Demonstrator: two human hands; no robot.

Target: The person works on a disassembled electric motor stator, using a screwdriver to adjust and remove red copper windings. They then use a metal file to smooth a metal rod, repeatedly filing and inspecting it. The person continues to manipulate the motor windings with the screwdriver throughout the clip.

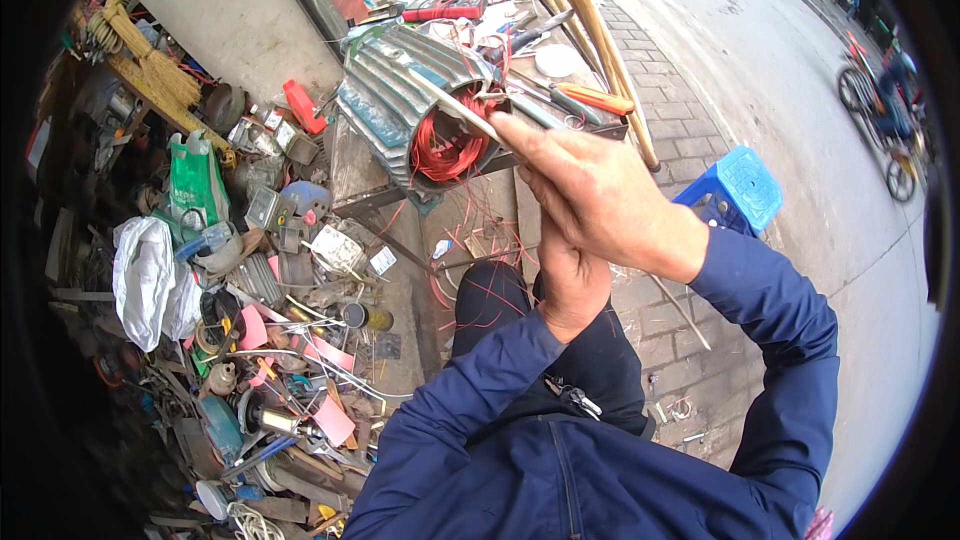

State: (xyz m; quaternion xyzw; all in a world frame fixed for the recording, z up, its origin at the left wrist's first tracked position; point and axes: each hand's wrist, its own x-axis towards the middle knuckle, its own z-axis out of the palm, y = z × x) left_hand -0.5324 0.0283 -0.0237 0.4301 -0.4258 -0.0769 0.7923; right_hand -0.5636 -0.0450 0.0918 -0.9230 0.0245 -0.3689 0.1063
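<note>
A grey-green finned motor housing (385, 95) lies on its side at the table's near edge, its round opening turned toward me. Inside sits a bundle of red winding wire (450, 152), with loose strands trailing down. My right hand (610, 195) is closed on a thin, pale flat stick (452, 107), which slants across the opening at the wire. Below it, my left hand (577, 285) presses up against the right one. Its fingers are mostly hidden behind the right hand, so their grip does not show.
Behind the housing are an orange-handled tool (595, 98), a red meter (445, 7) and wooden poles (590, 30). A blue stool (745, 185) stands at right. Scrap parts and a white bag (150, 275) crowd the left. A motorcycle (885, 125) is on the road.
</note>
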